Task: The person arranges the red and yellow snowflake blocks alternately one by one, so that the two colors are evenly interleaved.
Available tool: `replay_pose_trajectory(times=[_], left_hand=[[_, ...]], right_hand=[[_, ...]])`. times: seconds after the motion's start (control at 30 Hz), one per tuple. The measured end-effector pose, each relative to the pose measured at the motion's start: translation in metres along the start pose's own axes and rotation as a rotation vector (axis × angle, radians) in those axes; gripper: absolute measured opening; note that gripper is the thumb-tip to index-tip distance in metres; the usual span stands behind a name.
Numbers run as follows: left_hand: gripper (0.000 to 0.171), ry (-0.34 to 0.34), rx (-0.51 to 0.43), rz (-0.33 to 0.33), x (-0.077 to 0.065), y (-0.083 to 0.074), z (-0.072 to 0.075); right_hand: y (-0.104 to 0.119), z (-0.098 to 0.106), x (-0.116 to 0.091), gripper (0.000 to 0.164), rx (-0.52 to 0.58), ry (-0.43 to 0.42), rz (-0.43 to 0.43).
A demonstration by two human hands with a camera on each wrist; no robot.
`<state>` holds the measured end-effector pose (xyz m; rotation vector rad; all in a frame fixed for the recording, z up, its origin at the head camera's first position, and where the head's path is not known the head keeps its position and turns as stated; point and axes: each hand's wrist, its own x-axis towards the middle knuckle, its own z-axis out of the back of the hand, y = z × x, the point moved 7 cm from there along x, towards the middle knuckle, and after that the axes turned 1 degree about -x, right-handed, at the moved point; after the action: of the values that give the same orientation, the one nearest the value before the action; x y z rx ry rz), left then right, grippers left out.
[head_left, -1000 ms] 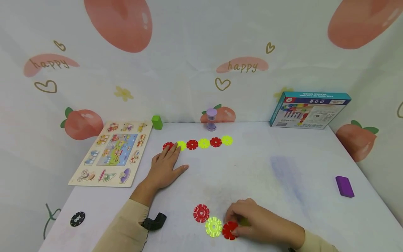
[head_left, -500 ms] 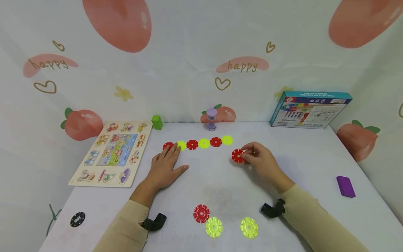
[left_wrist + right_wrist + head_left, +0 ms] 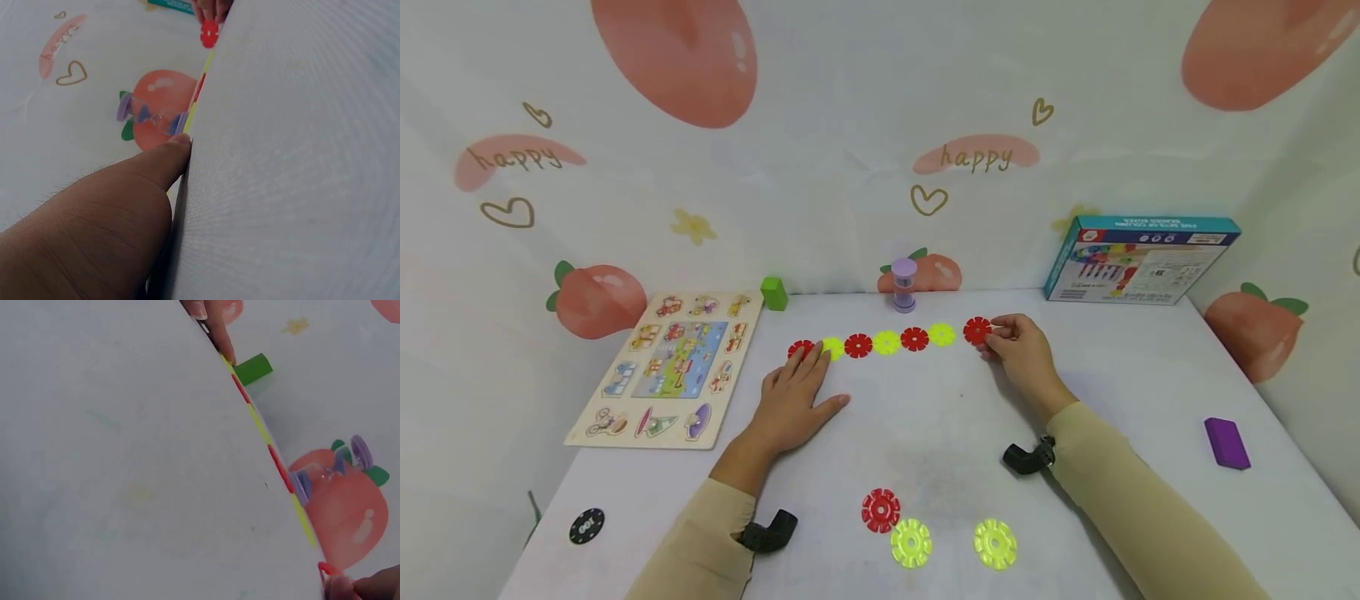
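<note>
My right hand point(image 3: 1024, 354) pinches a red notched plastic disc point(image 3: 977, 331) between thumb and fingers, at the right end of a row of discs. In the left wrist view that red disc point(image 3: 209, 34) is tilted up above the table. The row alternates red and yellow; its last yellow disc point(image 3: 942, 334) lies just left of the held one. My left hand point(image 3: 792, 408) rests flat with spread fingers, its fingertips on the leftmost red disc point(image 3: 801, 347) and the yellow disc point(image 3: 832, 347) beside it. Nearer me lie a red disc point(image 3: 881, 510) and two yellow discs, one point(image 3: 912, 543) touching it.
Behind the row stands a purple sand timer point(image 3: 904, 285). A green block point(image 3: 773, 293) and a wooden picture puzzle point(image 3: 725, 400) are at left, with a black round chip point(image 3: 587, 526) nearer. At right are a box point(image 3: 1138, 260) and a purple block point(image 3: 1227, 443).
My right hand has picked up the red disc from the near group and carried it away to the row's right end. My left hand has stayed in place.
</note>
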<state>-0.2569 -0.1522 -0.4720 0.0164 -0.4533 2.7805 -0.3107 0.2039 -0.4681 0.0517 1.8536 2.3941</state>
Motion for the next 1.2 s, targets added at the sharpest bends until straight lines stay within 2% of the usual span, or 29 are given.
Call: replay_pose_trajectory(times=[0.07,0.17,0.3,0.37,0.43,0.97,1.2], left_hand=[[0.085,0.004,-0.002,0.003,0.000,0.001,0.000],[0.086,0.010,0.002,0.006,0.001,0.001,0.000],[0.086,0.008,0.004,0.005,0.001,0.000,0.001],[0.085,0.007,0.006,0.005,0.001,-0.001,0.001],[0.085,0.007,0.003,0.005,0.000,-0.001,0.002],[0.085,0.030,0.002,0.014,0.000,-0.002,0.002],[0.085,0.026,0.003,0.014,0.000,-0.001,0.002]], right_hand=[[0.003,0.000,0.000,0.033,-0.102,-0.024,0.041],[0.011,-0.001,-0.004,0.034,-0.357,-0.030,0.154],[0.015,-0.014,-0.013,0.047,-0.747,0.100,0.291],[0.014,-0.020,-0.016,0.054,-0.883,0.173,0.325],[0.012,-0.025,-0.018,0.058,-0.958,0.214,0.335],[0.008,-0.029,-0.028,0.064,-0.968,0.283,0.319],[0.008,-0.029,-0.029,0.066,-0.972,0.266,0.326]])
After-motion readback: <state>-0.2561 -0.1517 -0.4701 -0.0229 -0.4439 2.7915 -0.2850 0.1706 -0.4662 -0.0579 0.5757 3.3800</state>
